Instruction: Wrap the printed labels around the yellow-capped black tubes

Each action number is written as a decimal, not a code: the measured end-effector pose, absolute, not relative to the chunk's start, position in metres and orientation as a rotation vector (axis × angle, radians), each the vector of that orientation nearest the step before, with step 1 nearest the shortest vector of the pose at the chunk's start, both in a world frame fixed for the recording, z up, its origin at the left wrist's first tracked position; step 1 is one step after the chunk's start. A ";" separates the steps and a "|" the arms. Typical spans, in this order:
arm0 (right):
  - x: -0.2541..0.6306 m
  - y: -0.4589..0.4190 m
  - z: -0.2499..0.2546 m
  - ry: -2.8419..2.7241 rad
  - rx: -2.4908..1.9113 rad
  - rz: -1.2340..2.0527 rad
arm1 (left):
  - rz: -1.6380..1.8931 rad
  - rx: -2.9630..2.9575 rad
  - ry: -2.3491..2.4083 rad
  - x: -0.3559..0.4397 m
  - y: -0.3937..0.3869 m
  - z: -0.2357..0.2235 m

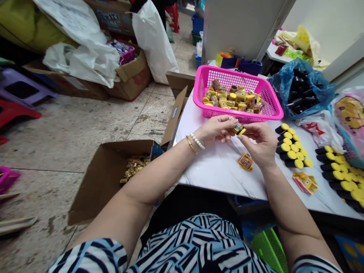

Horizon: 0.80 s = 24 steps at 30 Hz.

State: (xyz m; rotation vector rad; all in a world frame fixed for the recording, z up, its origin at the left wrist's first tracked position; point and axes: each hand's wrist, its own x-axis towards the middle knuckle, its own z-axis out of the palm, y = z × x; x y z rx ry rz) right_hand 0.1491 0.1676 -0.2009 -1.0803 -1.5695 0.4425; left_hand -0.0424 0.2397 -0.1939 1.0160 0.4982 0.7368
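Between both hands, just in front of the pink basket (239, 116), is a small cylinder (238, 127) with a printed label and a yellow end. My left hand (217, 129) grips its upper part with closed fingers. My right hand (260, 142) pinches it near the yellow end. Many similar labelled cylinders (231, 96) fill the basket. Below the hands, a small stack of printed labels (245, 162) lies on the white table (216, 178). A second label stack (305, 182) is to the right of my right forearm.
Rows of black cylinders with yellow caps (291, 151) lie on the table's right side. A blue plastic bag (301, 89) of black pieces stands behind them. Left of the table, an open cardboard box (98, 178) on the floor holds more labelled cylinders.
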 end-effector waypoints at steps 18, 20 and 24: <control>0.148 0.167 -0.202 -1.216 -1.098 1.077 | 1.019 1.557 0.432 -0.054 0.226 -0.193; 0.147 0.167 -0.199 -1.158 -1.109 1.144 | 1.019 1.692 0.447 -0.056 0.225 -0.191; 0.143 0.169 -0.194 -1.018 -1.147 1.252 | 1.013 1.898 0.466 -0.056 0.223 -0.188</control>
